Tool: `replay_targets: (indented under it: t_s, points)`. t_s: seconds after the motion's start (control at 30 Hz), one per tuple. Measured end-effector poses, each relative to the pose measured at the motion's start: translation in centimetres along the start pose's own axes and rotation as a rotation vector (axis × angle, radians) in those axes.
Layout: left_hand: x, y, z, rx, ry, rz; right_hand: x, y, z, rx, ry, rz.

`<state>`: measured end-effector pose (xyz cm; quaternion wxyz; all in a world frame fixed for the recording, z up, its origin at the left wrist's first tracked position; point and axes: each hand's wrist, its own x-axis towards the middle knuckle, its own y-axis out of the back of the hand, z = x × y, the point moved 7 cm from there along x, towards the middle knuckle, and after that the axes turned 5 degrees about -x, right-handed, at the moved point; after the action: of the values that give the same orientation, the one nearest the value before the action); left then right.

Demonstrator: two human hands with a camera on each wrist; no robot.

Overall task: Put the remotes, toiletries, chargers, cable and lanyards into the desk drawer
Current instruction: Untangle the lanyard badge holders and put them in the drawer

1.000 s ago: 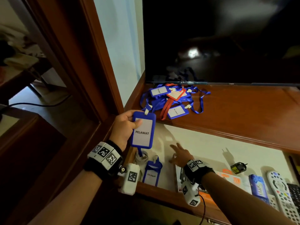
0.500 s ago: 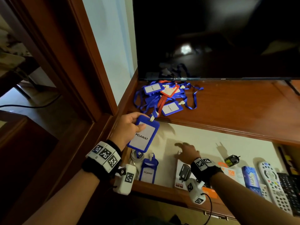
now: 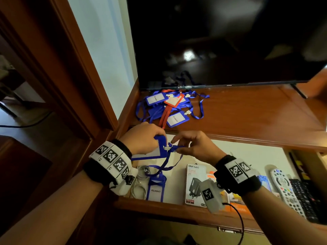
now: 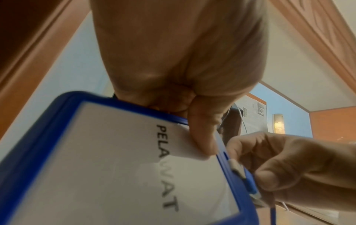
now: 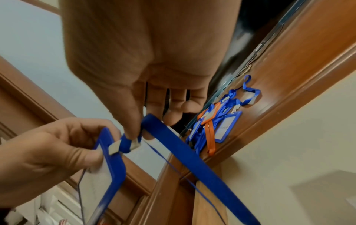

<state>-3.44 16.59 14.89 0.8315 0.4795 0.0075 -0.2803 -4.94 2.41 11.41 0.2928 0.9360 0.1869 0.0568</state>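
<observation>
My left hand (image 3: 141, 137) grips a blue "PELAWAT" badge holder (image 4: 119, 167) above the open drawer (image 3: 177, 206), thumb on its face. My right hand (image 3: 192, 144) pinches the white clip and blue strap (image 5: 127, 144) at the badge's top edge. The strap (image 3: 166, 165) hangs down into the drawer. A pile of blue and orange lanyards (image 3: 169, 108) lies on the desk top under the TV. In the drawer lie another blue badge (image 3: 155, 188), a coiled white cable (image 3: 139, 183), a charger box (image 3: 195, 184) and remotes (image 3: 284, 190).
A dark TV screen (image 3: 221, 41) stands at the back of the wooden desk top (image 3: 256, 117). A wooden frame (image 3: 62, 59) and wall run along the left. A black keyboard-like remote (image 3: 307, 200) sits at the drawer's right end.
My right hand rose from the drawer floor to the badge and took hold of its clip and strap. My left hand turned the badge flatter and lower.
</observation>
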Motion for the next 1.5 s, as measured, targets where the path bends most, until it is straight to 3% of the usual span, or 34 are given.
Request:
replay_targets:
  t_s: [0.13, 0.3, 0.47, 0.67, 0.83, 1.0, 1.17, 1.27, 1.4, 1.5]
  points:
    - [0.0, 1.0, 0.6, 0.060, -0.015, 0.013, -0.6, 0.5, -0.3, 0.006, 0.013, 0.166]
    - [0.3, 2.1, 0.1, -0.042, 0.040, 0.036, -1.3, 1.4, -0.5, 0.015, -0.001, 0.438]
    - [0.3, 2.6, -0.8, -0.220, 0.110, 0.097, -2.8, 1.4, -2.9, -0.238, 0.230, 0.613]
    - [-0.3, 3.3, -0.9, -0.157, 0.055, 0.143, -2.2, 1.5, -2.9, -0.195, 0.183, 0.500]
    - [-0.4, 3.2, 0.1, -0.105, 0.027, 0.084, -1.2, 0.7, -5.1, -0.299, 0.362, 0.385]
    - [-0.3, 2.9, -0.5, -0.232, 0.091, -0.027, -1.0, 0.8, -5.4, -0.303, 0.409, 0.292]
    - [-0.5, 0.8, -1.0, -0.413, 0.067, -0.321, -0.5, 0.1, -4.6, 0.002, 0.192, 0.043]
    - [-0.5, 0.5, -1.2, -0.586, 0.058, -0.361, -0.9, -0.6, -3.8, 0.212, 0.063, -0.057]
    - [-0.3, 0.3, -1.8, -0.766, 0.048, -0.274, -1.3, -0.5, -3.5, 0.275, -0.006, 0.030]
    - [-0.3, -0.8, -1.0, -0.659, -0.019, -0.290, -1.1, 0.0, -3.0, 0.369, -0.097, 0.149]
